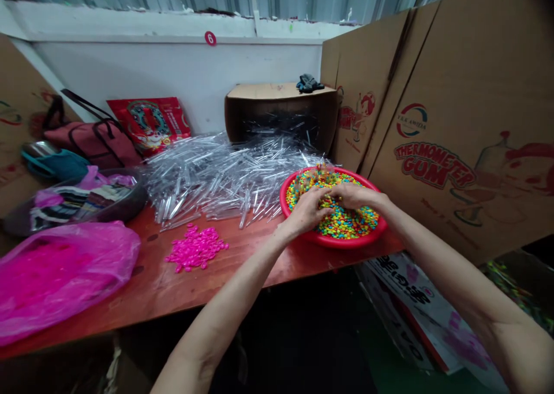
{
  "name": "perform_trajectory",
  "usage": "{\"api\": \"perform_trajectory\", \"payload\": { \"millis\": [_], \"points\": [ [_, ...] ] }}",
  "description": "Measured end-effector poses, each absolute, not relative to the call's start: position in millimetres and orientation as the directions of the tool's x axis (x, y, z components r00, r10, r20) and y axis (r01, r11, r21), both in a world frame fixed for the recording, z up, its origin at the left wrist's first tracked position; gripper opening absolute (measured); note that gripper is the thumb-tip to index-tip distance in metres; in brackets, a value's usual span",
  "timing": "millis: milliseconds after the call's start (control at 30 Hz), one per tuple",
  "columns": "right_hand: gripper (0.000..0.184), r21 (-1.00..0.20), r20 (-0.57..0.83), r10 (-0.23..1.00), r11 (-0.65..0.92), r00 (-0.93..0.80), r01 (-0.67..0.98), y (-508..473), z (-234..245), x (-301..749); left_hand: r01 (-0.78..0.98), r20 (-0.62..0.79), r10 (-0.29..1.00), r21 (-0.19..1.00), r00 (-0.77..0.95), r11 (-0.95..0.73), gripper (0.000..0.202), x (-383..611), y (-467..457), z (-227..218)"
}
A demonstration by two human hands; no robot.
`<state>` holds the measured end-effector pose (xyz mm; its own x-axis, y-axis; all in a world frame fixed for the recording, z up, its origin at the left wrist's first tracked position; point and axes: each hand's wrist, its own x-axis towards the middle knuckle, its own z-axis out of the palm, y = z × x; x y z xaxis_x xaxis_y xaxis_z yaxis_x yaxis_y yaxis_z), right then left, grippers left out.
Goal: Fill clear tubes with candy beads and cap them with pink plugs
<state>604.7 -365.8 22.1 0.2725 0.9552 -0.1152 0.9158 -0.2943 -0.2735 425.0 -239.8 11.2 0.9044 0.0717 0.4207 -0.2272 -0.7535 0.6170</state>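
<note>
I work my left hand [305, 210] and right hand [355, 196] half-curled and low over the candy-coated sweets [348, 222] in the red plastic basin [333, 243] at one o'clock, though I cannot tell whether either hand holds any.

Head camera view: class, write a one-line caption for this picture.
The left hand and right hand dip into multicoloured candies in a red basin beside clear plastic tubes.

The round red plastic basin [333, 243] was partly hidden by the left hand [305, 212] and right hand [352, 196]; both forearms were cut off by the frame's edge.
</note>
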Motion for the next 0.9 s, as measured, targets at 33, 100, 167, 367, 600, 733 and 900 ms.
{"api": "perform_trajectory", "payload": {
  "millis": [33,100,167,367,600,733,900],
  "points": [
    [0.026,-0.328,-0.119,0.964,-0.264,0.238,0.907,-368,25,610,-0.225,0.446,0.113,0.635,0.888,-0.739,0.046,421,-237,14],
    [0.031,-0.457,-0.105,0.974,-0.227,0.201,0.860,-375,34,618,-0.192,0.455,0.200,0.678,0.868,-0.709,0.043,412,-229,18],
    [0.040,-0.578,-0.081,0.972,-0.228,0.222,0.784,-381,42,622,-0.159,0.429,0.259,0.726,0.865,-0.670,0.041,404,-222,19],
    [0.052,-0.778,-0.083,0.965,-0.219,0.250,0.589,-389,53,610,-0.165,0.369,0.312,0.836,0.876,-0.524,0.037,406,-224,9],
    [0.046,-0.769,-0.062,0.980,-0.166,0.187,0.617,-385,47,600,-0.238,0.339,0.406,0.930,0.849,-0.278,0.036,436,-238,2],
    [0.041,-0.682,-0.053,0.991,-0.128,0.127,0.720,-379,42,597,-0.261,0.351,0.403,0.929,0.845,-0.260,0.031,441,-242,5],
    [0.025,-0.488,0.038,0.966,-0.207,0.257,0.848,-378,43,586,-0.227,0.318,0.425,0.941,0.847,-0.251,0.021,442,-242,6]
  ]
}}
